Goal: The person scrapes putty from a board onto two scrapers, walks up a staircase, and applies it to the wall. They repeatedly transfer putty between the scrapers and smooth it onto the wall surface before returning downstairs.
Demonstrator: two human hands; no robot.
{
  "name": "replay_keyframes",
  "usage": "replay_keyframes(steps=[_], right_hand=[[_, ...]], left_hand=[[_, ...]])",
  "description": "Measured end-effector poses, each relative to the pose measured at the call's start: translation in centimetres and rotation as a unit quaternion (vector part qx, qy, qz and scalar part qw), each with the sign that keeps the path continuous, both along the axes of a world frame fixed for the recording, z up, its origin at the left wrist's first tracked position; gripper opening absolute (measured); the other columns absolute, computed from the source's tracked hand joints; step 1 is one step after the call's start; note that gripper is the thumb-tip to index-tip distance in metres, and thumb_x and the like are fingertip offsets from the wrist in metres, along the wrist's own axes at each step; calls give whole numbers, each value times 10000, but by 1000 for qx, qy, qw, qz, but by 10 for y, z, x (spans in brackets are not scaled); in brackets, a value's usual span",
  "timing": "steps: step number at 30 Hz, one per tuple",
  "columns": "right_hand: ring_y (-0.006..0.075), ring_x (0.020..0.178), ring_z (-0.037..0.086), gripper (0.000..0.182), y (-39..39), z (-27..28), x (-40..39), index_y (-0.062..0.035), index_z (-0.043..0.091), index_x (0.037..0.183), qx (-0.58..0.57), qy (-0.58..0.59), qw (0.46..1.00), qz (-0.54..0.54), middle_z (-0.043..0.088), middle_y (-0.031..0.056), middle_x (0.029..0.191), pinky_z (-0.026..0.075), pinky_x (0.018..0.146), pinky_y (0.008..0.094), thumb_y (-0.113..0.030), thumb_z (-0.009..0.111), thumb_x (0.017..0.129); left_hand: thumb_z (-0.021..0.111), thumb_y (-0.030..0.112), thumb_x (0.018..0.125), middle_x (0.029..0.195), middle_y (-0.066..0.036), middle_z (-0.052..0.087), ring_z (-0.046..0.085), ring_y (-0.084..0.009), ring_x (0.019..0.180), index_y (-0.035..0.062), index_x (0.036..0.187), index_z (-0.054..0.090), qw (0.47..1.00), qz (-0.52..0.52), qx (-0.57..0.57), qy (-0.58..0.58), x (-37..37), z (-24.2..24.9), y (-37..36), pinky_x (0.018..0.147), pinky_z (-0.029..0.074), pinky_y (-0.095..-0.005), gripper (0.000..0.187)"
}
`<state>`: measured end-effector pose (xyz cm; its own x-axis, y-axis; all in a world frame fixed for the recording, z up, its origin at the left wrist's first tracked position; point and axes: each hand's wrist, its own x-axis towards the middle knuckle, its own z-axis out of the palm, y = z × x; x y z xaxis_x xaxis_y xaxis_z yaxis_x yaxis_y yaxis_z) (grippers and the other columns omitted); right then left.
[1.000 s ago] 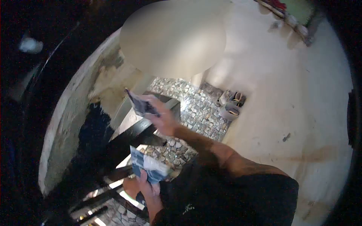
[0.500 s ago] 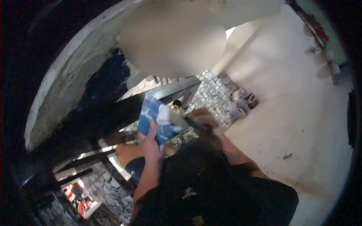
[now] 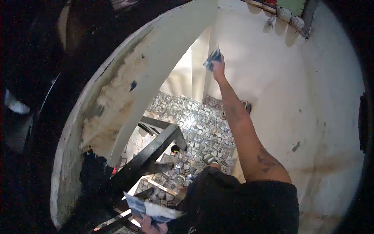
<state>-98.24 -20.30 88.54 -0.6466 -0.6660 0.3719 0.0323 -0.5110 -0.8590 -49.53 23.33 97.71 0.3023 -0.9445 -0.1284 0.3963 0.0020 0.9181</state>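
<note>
My right hand (image 3: 219, 71) is stretched far out toward the pale wall (image 3: 269, 74), its fingers closed on a putty knife (image 3: 212, 58). The knife's flat blade is bluish grey with whitish smears, and it overlaps the wall corner in this view. Low in the view, my left hand (image 3: 150, 226) grips a blue flat board (image 3: 134, 202) from below. White paste (image 3: 159, 210) lies along the board's upper side. Part of the left hand is cut off by the bottom edge.
A dark beam structure (image 3: 150, 150) stands left of my body above a stone-paved floor (image 3: 206, 121). A curved wall edge (image 3: 113, 97) with stained, peeling paint runs along the left. Shoes (image 3: 247, 106) lie by the wall, partly behind my arm. A ledge (image 3: 269, 8) crosses the top right.
My right hand has moved from beside the board up and out to the wall with the putty knife. My left hand and the board now sit lower in view. The camera has turned.
</note>
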Motion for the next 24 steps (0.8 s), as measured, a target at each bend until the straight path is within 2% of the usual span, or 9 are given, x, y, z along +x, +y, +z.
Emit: replay_keyframes(steps=[6, 9, 10, 14, 18, 21, 22, 24], right_hand=[[254, 1053, 518, 480, -93, 37, -5, -45, 412, 1267, 63, 157, 975, -145, 549, 124, 1119, 423, 905, 344, 3, 440, 791], [361, 993, 511, 462, -114, 38, 0, -89, 444, 1225, 46, 254, 947, -192, 520, 219, 1092, 437, 844, 413, 12, 438, 775], [369, 961, 513, 505, -114, 38, 7, -111, 439, 1226, 10, 301, 925, -232, 503, 226, 1069, 454, 794, 436, 23, 446, 739], [358, 956, 515, 554, -104, 43, 31, -98, 415, 1228, 111, 295, 929, -192, 467, 185, 1065, 463, 787, 439, 13, 492, 690], [239, 900, 542, 614, -84, 42, 63, -166, 445, 1242, 121, 286, 930, -196, 501, 100, 992, 455, 787, 356, 66, 513, 677], [248, 895, 537, 627, -50, 52, 92, -168, 432, 1245, 136, 285, 935, -162, 492, 94, 980, 457, 790, 368, 52, 545, 669], [257, 890, 535, 644, -40, 51, 103, -164, 420, 1252, 85, 292, 938, -169, 484, 101, 988, 458, 787, 376, 49, 551, 658], [273, 915, 535, 655, -21, 50, 124, -157, 413, 1256, 96, 301, 936, -153, 470, 108, 1010, 457, 795, 380, 41, 557, 648]], left_hand=[[470, 343, 850, 1114, -177, 480, 501, -242, 953, -26, 1258, 364, 998, -35, 38, 33, -15, -11, -8, 783, 443, -378, 560], [460, 362, 848, 1132, -177, 463, 487, -249, 971, -22, 1266, 354, 998, -38, 42, 29, -22, -14, -11, 794, 434, -384, 578], [455, 372, 847, 1141, -177, 455, 480, -252, 981, -21, 1270, 348, 998, -42, 44, 30, -21, -16, -11, 800, 429, -387, 587], [435, 412, 844, 1178, -177, 420, 451, -266, 1018, -13, 1287, 326, 997, -51, 49, 40, -17, -17, -8, 823, 411, -398, 624], [416, 449, 841, 1212, -177, 388, 424, -278, 1053, -6, 1302, 306, 996, -62, 40, 46, -16, -24, 5, 844, 394, -409, 657], [403, 475, 839, 1237, -177, 365, 405, -287, 1078, -1, 1313, 292, 995, -84, 12, 44, -1, -30, 13, 860, 381, -417, 681], [398, 484, 838, 1245, -177, 357, 398, -290, 1086, 0, 1317, 287, 993, -105, -2, 56, 5, -33, 19, 865, 377, -419, 690], [389, 501, 837, 1261, -177, 342, 385, -296, 1103, 4, 1324, 278, 950, -248, -63, 177, 23, -42, 36, 875, 369, -425, 706]])
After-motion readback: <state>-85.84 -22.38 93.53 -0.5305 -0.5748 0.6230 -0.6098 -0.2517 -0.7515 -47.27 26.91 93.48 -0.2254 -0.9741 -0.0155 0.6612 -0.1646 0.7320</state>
